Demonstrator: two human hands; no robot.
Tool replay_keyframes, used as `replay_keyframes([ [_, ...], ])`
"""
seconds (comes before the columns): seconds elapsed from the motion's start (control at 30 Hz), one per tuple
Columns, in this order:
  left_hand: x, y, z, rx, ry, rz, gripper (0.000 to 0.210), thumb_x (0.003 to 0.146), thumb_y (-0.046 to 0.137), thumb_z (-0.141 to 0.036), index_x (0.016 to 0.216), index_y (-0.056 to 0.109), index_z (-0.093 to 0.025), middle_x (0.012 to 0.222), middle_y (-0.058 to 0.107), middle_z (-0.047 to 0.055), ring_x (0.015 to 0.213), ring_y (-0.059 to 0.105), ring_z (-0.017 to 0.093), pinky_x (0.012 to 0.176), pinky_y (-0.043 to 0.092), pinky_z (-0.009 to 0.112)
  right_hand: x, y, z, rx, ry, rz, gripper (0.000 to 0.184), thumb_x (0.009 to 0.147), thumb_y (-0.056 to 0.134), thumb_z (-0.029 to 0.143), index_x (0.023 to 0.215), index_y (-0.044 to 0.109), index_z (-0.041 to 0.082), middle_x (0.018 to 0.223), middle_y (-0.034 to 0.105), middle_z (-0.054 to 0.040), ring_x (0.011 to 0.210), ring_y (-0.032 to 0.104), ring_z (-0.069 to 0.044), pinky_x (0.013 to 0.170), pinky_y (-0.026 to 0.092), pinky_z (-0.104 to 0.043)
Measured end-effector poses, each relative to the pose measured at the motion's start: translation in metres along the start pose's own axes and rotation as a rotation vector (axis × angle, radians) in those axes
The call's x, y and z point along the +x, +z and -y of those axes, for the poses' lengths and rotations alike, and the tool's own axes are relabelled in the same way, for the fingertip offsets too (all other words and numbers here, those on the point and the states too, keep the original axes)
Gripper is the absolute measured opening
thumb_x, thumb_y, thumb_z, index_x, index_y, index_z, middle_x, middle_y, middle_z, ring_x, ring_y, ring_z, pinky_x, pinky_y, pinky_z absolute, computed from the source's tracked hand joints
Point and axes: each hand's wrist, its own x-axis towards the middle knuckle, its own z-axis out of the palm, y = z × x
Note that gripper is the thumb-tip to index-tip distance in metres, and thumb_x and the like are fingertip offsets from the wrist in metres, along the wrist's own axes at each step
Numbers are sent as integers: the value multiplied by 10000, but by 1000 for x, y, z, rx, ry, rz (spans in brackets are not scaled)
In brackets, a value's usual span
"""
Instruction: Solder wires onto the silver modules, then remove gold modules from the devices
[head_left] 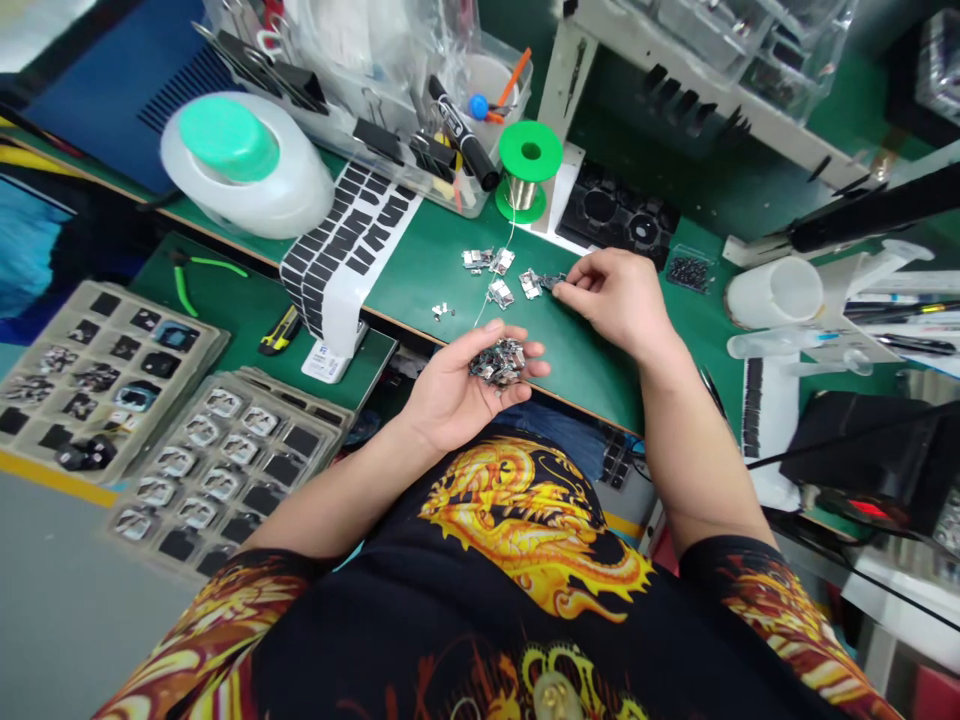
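Your left fingers [517, 396] are curled round a heap of small metal parts [497, 366], which sits in the cupped palm of your left hand [446, 385], just over the edge of the green counter [585, 360]. Your right hand [619, 300] reaches over the counter, thumb and fingertips pinching a small dark piece [552, 282] right beside a silvery part [530, 284]. More silvery pieces [500, 293] lie near it in three spots, and a scatter of tiny bits [442, 312] is just to their left; you cannot count those surely.

Behind them stands one green spool [531, 150], its thin wire trailing down toward your left hand. Next to it, a clear bin [474, 208] holds binder clips and one black marker [463, 133], whose white lettering is too blurred to read. One label sheet [341, 245], rowed with black stickers, droops over the counter's edge beside a white bottle [296, 195] with a green lid. The blue print on a small white box [326, 362] is too small to read.

To your left are compartmented trays; the nearer tray [251, 487] holds nine pale parts [223, 482], with dark squares alongside. To your right, one clear dish [688, 270] contains black bits, near a white cup [780, 292].
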Motion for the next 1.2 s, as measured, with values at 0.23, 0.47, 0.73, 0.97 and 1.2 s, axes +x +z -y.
replay_keyframes([
  [0.23,1,0,-1,-22,-23,-2,219,1036,665,-307,1038,776,-118,1041,828,139,865,838,238,638,661,273,2,-12,4,219,66,-34,188,792,905,349,790,792,199,648,668,-3,566,500,-123,511,358,-283],
  [0.47,2,1,-4,-38,-39,14,250,1055,632,-315,1051,781,-115,1045,824,137,888,837,246,661,667,289,-5,-18,17,242,13,-121,182,810,898,356,864,809,207,750,736,-19,617,580,-134,540,439,-277],
  [0.73,2,0,-4,-47,-43,0,246,1051,631,-310,1032,780,-115,1033,824,134,866,833,240,647,662,285,-4,-21,8,313,27,-121,219,823,931,366,882,777,222,711,719,-8,601,686,-182,500,523,-301],
  [0.97,7,-1,-2,-74,-43,43,309,1073,617,-373,1067,788,-116,1065,837,154,914,844,259,725,692,325,-22,-34,33,716,22,41,491,702,1027,631,918,791,259,752,726,-1,516,619,-151,441,518,-316],
  [1.2,9,-2,1,-140,-118,135,348,1093,581,-377,1047,787,-102,907,819,124,746,812,228,661,705,342,-40,-21,68,707,-60,390,368,772,1022,482,925,816,219,680,668,29,572,564,-104,528,453,-263],
])
